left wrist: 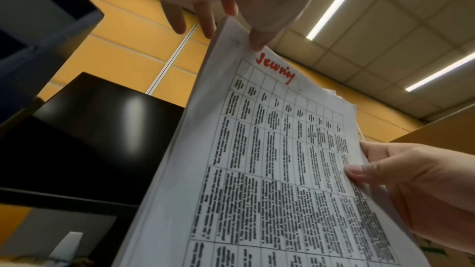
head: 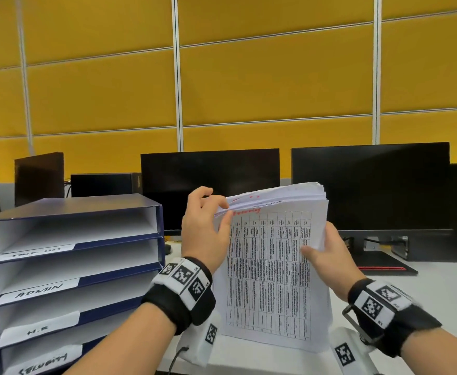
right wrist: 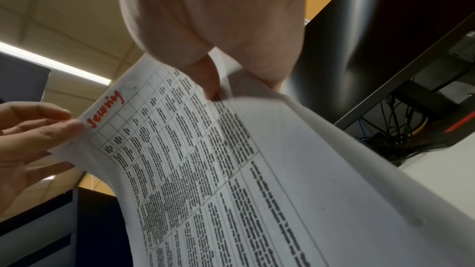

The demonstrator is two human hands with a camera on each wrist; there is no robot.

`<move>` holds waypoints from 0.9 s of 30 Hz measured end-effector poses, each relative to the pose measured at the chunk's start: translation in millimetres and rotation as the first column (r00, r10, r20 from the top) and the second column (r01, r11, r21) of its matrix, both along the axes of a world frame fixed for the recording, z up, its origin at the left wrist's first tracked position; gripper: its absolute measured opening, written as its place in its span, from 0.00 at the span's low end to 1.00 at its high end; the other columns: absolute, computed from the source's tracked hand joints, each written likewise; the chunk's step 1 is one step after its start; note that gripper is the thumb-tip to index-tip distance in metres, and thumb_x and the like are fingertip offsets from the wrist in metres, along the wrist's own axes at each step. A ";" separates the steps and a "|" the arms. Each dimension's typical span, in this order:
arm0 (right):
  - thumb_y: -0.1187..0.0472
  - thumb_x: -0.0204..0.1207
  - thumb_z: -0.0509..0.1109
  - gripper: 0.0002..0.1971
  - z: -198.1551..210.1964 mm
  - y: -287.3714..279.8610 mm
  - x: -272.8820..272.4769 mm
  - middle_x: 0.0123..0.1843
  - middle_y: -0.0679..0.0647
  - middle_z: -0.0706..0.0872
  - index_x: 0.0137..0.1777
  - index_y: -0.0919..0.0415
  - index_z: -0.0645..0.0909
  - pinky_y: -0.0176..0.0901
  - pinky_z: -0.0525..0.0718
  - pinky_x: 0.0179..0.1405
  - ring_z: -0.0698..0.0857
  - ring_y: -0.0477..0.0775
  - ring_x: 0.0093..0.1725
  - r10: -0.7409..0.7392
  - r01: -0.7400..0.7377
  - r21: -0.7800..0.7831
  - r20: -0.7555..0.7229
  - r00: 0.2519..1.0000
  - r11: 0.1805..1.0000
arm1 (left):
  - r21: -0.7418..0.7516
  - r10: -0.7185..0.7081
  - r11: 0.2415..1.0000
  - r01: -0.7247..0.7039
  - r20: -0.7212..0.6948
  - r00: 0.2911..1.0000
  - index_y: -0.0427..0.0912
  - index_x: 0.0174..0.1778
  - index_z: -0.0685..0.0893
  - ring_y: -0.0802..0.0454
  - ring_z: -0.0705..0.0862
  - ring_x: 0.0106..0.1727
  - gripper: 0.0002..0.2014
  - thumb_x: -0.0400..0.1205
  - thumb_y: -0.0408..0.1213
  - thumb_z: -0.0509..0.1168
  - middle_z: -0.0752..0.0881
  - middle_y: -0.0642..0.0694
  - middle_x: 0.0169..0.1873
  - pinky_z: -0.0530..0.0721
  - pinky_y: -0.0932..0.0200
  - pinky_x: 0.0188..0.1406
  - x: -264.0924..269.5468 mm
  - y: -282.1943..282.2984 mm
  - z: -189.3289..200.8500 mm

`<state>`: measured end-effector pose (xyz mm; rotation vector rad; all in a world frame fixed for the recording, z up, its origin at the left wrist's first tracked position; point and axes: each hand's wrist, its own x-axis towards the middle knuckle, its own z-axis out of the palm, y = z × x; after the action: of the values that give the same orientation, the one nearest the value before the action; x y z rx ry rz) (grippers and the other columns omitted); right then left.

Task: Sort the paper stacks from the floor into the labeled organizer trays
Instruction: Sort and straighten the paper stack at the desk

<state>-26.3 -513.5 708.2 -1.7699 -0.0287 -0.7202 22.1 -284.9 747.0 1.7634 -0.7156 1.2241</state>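
I hold a paper stack (head: 270,280) upright over the desk, its front sheet a printed table with a red handwritten word at the top (left wrist: 276,68). My left hand (head: 205,228) pinches the top left corner, thumb on the front sheet (left wrist: 257,42) and fingers behind, with the sheets behind fanned apart. My right hand (head: 327,255) grips the right edge, thumb on the front (left wrist: 359,172). The right wrist view shows the same paper stack (right wrist: 231,170) from below. A blue organizer (head: 160,226) stands to the left, with tray labels reading ADMIN (head: 39,290) and H.R (head: 38,331).
Two dark monitors (head: 211,185) (head: 370,185) stand behind the papers on the white desk (head: 443,282). A black computer case (head: 105,184) sits behind the organizer. A yellow panelled partition (head: 249,90) closes the back. Cables (right wrist: 390,135) hang under the right monitor.
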 end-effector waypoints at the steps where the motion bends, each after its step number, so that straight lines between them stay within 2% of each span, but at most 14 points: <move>1: 0.71 0.79 0.66 0.23 0.4 -0.3 -0.9 0.59 0.45 0.82 0.67 0.49 0.69 0.37 0.82 0.39 0.82 0.48 0.57 0.011 -0.011 0.004 -0.001 1.000 1.000 | 0.020 0.037 0.999 -0.037 0.013 0.999 0.48 0.50 0.84 0.49 0.76 0.65 0.07 0.78 0.35 0.71 0.75 0.46 0.65 0.79 0.45 0.64 1.3 0.9 0.7; 5: 0.71 0.79 0.65 0.22 0.7 -0.8 -3.2 0.57 0.42 0.82 0.65 0.45 0.69 0.36 0.83 0.39 0.82 0.45 0.56 0.035 -0.035 -0.011 -0.004 0.999 0.999 | 0.097 0.154 0.983 -0.154 0.000 0.988 0.51 0.57 0.87 0.46 0.73 0.68 0.13 0.77 0.42 0.72 0.74 0.46 0.68 0.67 0.49 0.66 8.0 2.3 -0.5; 7: 0.71 0.79 0.65 0.22 0.1 -1.0 -2.8 0.57 0.41 0.82 0.64 0.45 0.69 0.35 0.83 0.37 0.82 0.43 0.54 0.032 -0.032 -0.019 -0.003 0.999 0.999 | 0.133 0.187 0.974 -0.183 -0.017 0.982 0.53 0.60 0.87 0.46 0.72 0.69 0.15 0.76 0.43 0.73 0.74 0.46 0.69 0.65 0.48 0.67 8.0 2.1 -0.6; 9: 0.71 0.79 0.65 0.22 -0.6 -1.5 -2.3 0.57 0.41 0.82 0.64 0.44 0.69 0.34 0.82 0.36 0.82 0.42 0.53 0.027 -0.027 -0.016 0.000 1.000 1.000 | 0.141 0.191 0.972 -0.190 0.007 0.982 0.52 0.56 0.89 0.45 0.72 0.68 0.13 0.75 0.43 0.74 0.77 0.45 0.67 0.67 0.46 0.65 7.0 1.6 -1.4; 11: 0.71 0.79 0.65 0.22 -0.8 -2.0 -2.1 0.57 0.42 0.82 0.65 0.46 0.69 0.34 0.82 0.35 0.82 0.42 0.53 0.027 -0.027 -0.007 0.001 1.000 1.000 | 0.144 0.208 0.965 -0.220 0.093 0.974 0.50 0.49 0.91 0.44 0.74 0.62 0.10 0.73 0.41 0.76 0.80 0.43 0.61 0.71 0.44 0.59 5.9 1.2 -2.2; 13: 0.71 0.79 0.65 0.22 -0.6 -2.2 -2.0 0.57 0.43 0.82 0.65 0.46 0.68 0.34 0.81 0.35 0.82 0.42 0.53 0.031 -0.031 -0.003 -0.002 1.000 1.000 | 0.165 0.239 0.948 -0.273 0.201 0.950 0.49 0.46 0.91 0.46 0.74 0.55 0.09 0.71 0.39 0.77 0.82 0.43 0.55 0.74 0.45 0.52 4.6 0.9 -2.0; 16: 0.71 0.79 0.65 0.22 -0.1 -2.2 -2.0 0.57 0.43 0.82 0.66 0.47 0.68 0.35 0.81 0.38 0.82 0.42 0.53 0.034 -0.034 0.000 -0.007 0.999 0.999 | 0.225 0.246 0.914 -0.338 0.354 0.902 0.48 0.50 0.90 0.47 0.74 0.51 0.13 0.70 0.35 0.78 0.82 0.42 0.51 0.74 0.46 0.48 3.6 -0.2 -0.3; 18: 0.71 0.79 0.65 0.22 0.1 -2.4 -2.2 0.56 0.43 0.81 0.66 0.46 0.68 0.35 0.82 0.38 0.81 0.43 0.54 0.033 -0.033 -0.003 -0.009 0.999 0.999 | 0.261 0.245 0.892 -0.368 0.405 0.881 0.49 0.52 0.90 0.47 0.74 0.50 0.15 0.70 0.35 0.78 0.83 0.43 0.50 0.72 0.49 0.46 3.0 -1.4 1.0; 23: 0.71 0.79 0.65 0.22 0.2 -2.4 -2.7 0.55 0.41 0.81 0.65 0.46 0.68 0.33 0.81 0.33 0.82 0.40 0.51 0.033 -0.034 -0.011 -0.015 0.999 0.999 | 0.313 0.263 0.867 -0.388 0.376 0.889 0.52 0.54 0.89 0.46 0.75 0.49 0.13 0.74 0.42 0.74 0.84 0.46 0.51 0.68 0.51 0.47 -0.6 -4.8 5.8; 27: 0.70 0.79 0.66 0.22 -0.8 -2.8 -3.1 0.56 0.41 0.82 0.66 0.46 0.68 0.33 0.81 0.32 0.83 0.42 0.53 0.034 -0.034 -0.015 -0.021 0.999 0.999 | 0.417 0.342 0.776 -0.473 0.351 0.872 0.53 0.60 0.86 0.45 0.77 0.51 0.18 0.75 0.52 0.70 0.84 0.48 0.52 0.69 0.47 0.51 -8.8 -10.8 13.6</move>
<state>-29.4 -516.3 707.4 -1.7870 -0.0504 -0.6786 13.3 -295.7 760.6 2.2972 -0.8760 1.7044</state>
